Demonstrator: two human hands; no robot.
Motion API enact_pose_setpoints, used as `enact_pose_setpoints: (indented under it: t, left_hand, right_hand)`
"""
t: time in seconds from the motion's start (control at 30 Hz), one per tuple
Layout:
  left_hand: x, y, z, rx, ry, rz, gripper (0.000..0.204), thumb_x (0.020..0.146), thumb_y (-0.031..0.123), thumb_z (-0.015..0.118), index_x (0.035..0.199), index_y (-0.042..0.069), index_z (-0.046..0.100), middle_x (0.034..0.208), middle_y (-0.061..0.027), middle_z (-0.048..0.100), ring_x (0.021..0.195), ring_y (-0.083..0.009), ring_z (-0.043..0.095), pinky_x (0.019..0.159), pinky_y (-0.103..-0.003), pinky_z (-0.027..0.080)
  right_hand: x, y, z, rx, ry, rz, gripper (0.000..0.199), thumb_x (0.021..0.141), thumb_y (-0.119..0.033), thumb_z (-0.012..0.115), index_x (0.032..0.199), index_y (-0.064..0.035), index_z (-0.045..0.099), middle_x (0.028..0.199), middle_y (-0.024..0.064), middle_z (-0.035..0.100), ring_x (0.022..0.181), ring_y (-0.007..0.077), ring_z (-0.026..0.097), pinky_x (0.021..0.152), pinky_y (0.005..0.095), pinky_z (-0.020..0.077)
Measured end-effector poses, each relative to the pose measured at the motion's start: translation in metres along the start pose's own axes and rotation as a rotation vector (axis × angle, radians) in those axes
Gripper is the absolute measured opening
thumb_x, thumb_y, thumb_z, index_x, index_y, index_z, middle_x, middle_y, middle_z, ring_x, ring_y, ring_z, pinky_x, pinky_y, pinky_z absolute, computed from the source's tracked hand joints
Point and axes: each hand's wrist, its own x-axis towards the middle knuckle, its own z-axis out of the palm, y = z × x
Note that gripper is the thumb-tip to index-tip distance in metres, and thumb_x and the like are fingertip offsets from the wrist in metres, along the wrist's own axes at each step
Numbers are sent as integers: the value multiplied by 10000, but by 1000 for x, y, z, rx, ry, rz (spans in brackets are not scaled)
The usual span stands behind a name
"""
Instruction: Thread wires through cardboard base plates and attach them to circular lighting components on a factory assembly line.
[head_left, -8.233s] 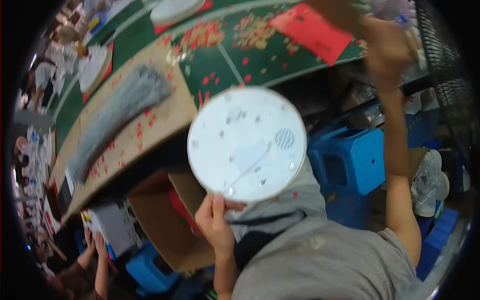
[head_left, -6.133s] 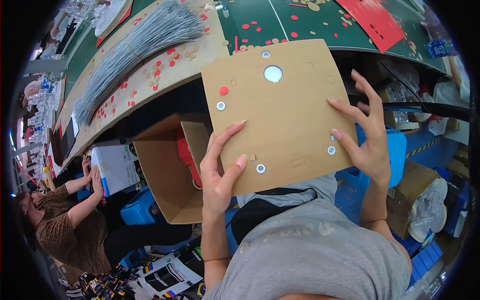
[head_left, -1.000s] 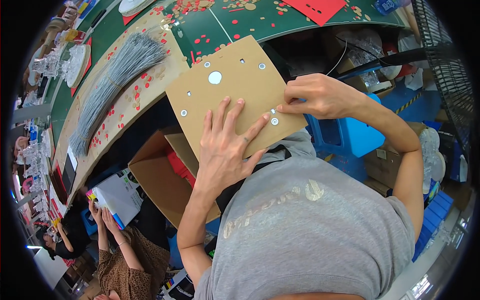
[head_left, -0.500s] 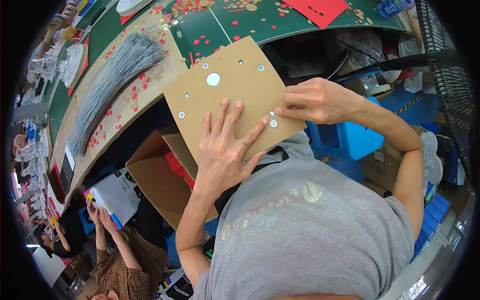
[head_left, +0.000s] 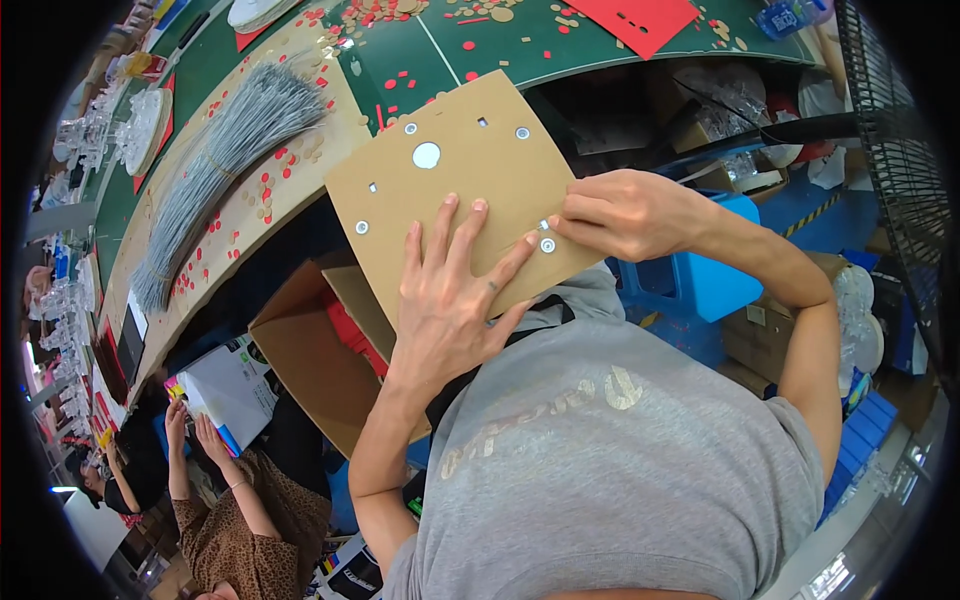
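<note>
A square tan cardboard panel (head_left: 500, 165) lies tilted before me, partly over the table's edge. It has one larger round hole, small square slots and a few round metal-looking eyelets. My left hand (head_left: 448, 285) rests flat on its lower part with the fingers spread, the index fingertip close to a small slot (head_left: 543, 225). At that slot, by the panel's right side, my right hand (head_left: 628, 215) has thumb and fingers pinched together. Whatever sits between those fingertips is too small and covered to name. An eyelet (head_left: 547, 245) shows just below the slot.
A bundle of grey wires (head_left: 215, 170) lies on the green table (head_left: 560, 45), among scattered red and tan cutouts. A red sheet (head_left: 640, 20) is at the back. An open cardboard box (head_left: 300, 350) stands left, a blue stool (head_left: 725, 270) right. A co-worker (head_left: 255, 510) sits at lower left.
My right hand has shifted slightly down and left, its fingertips closer to the slot. My right elbow has come down a little. The left hand stays flat on the panel.
</note>
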Motion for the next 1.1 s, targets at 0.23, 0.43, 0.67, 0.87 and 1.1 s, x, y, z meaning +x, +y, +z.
enact_pose_setpoints:
  t: [0.23,0.43,0.67,0.87,1.1]
  left_hand:
    - [1,-3,2,-11,25,-6,671,712,313,859,1359,319,681,1478,-169,499,1423,-424,428,1131,-607,360]
    - [2,0,1,-25,26,-19,650,714,301,863,1341,323,694,1482,-174,503,1425,-426,433,1137,-606,355]
    - [-2,-5,7,-55,41,-5,698,702,339,880,1366,332,665,1477,-198,508,1417,-445,436,1111,-640,360]
    - [-1,-4,2,-99,96,-37,666,695,371,890,1269,105,682,1425,-197,549,1404,-436,465,1097,-635,376]
    - [40,-7,-4,-18,18,102,362,847,265,770,1059,-6,657,1020,-146,590,1065,-336,559,935,-462,446]
  right_hand:
    - [-4,6,-2,4,-4,8,329,739,-85,702,1021,83,698,923,123,623,843,264,679,699,343,615]
    - [0,5,-7,-44,-25,-1,336,724,-85,701,1024,67,708,919,118,624,833,257,668,675,342,600]
    - [-1,9,-7,15,0,42,358,693,-93,696,1009,75,707,902,114,615,803,247,646,692,355,583]
    - [5,3,-2,-39,-8,21,372,691,-101,700,1017,77,706,933,120,635,831,243,657,699,338,571]
    - [0,-5,0,34,7,115,407,739,-120,720,1100,68,708,1029,138,661,949,271,673,795,367,580]
